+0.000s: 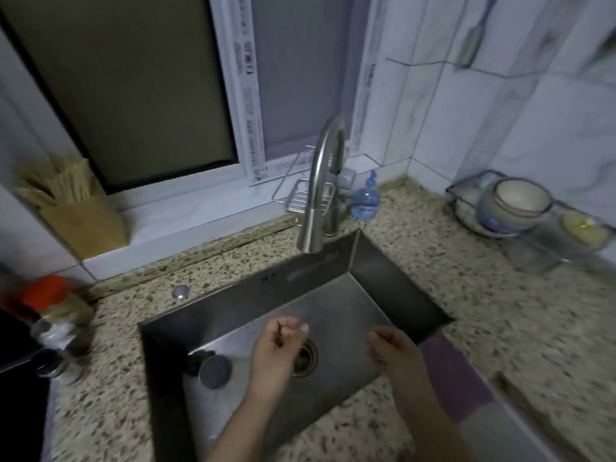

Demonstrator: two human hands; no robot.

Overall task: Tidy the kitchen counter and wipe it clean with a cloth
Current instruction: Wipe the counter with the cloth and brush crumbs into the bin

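Your left hand (278, 345) is curled loosely and your right hand (390, 350) half open, both empty above the sink (393, 278), with the purple cloth (456, 378) lying on the counter (500, 295) at the sink's right edge.

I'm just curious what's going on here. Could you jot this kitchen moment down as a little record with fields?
Setting: speckled stone counter around a steel sink
Left hand: over the sink, fingers curled, nothing visibly held
Right hand: over the sink, loosely curled, nothing visibly held
Faucet: no water seen running
In the sink: round stopper, open drain
Right of the sink: purple cloth on the counter
Far right: bowls in a wire rack
Behind the faucet: blue bottle
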